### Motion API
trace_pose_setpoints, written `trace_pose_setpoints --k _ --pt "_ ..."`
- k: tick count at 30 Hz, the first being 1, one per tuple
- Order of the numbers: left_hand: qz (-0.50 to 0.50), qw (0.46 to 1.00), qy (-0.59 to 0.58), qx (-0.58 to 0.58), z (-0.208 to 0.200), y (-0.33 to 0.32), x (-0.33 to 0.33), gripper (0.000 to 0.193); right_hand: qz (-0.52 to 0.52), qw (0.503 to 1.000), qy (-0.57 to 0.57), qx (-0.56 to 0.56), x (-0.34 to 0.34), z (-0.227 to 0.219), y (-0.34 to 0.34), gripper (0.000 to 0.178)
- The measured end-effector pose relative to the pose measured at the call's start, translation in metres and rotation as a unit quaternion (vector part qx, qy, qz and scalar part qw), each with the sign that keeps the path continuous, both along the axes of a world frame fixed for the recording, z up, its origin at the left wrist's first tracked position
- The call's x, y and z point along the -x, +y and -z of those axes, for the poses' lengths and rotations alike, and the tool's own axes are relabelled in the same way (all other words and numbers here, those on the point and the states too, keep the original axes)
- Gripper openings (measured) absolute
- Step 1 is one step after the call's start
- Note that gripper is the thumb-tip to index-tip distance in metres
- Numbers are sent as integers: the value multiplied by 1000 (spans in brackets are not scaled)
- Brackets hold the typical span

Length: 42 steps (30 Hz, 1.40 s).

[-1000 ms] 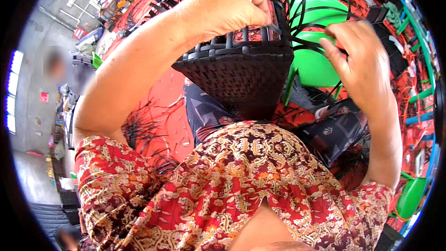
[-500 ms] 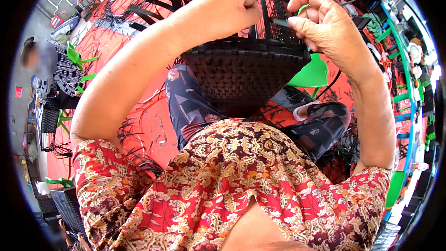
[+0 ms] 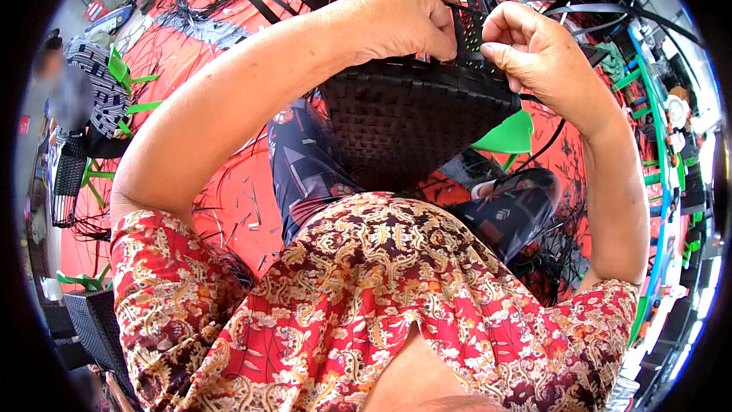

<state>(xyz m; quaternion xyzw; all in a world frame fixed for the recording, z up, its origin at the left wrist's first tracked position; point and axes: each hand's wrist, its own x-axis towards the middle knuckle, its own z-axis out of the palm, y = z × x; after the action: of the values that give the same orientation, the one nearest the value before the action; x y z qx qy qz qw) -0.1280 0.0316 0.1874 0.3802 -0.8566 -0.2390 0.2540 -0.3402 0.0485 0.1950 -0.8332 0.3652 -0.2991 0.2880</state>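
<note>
Left hand curled over the top edge of the black woven basket, forearm running diagonally up from lower left. Its grip is clamped on the upper rim, fingers bent down over the weave. Right hand comes in from the right, wrist bent, thumb and forefinger pinched together on a thin black strip at the rim, just beside the left hand's fingertips. Basket sits on the person's lap, tilted, woven base facing the camera, unwoven uprights fanning out at top. Little room between the 2 hands; more open room left of the basket over the red floor, littered with strip offcuts. Green stool mostly hidden behind the basket's right corner. Basket's far side is cut off by the fisheye rim. Another person sits far left, blurred.
</note>
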Motion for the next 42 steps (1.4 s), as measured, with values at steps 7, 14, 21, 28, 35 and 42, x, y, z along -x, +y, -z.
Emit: trace_pose_setpoints --k 7,14,21,28,35,42 --pt "-39 976 203 -64 -5 11 -15 12 -31 996 -38 -69 -25 -3 1 16" --pt "-74 929 -127 340 7 15 -32 18 -60 989 -88 -107 -28 1 -15 12" --pt "-37 971 -120 205 9 7 -34 15 -74 995 5 -64 -37 -4 -11 12" --pt "-65 995 48 57 0 15 -29 13 -69 996 -24 49 -41 1 -12 13" --pt "-88 989 114 41 -16 36 -54 15 -112 991 -16 -69 -59 -7 -16 24" --pt "-91 946 -106 293 -10 37 -67 11 -80 995 30 -49 -66 -6 -20 22"
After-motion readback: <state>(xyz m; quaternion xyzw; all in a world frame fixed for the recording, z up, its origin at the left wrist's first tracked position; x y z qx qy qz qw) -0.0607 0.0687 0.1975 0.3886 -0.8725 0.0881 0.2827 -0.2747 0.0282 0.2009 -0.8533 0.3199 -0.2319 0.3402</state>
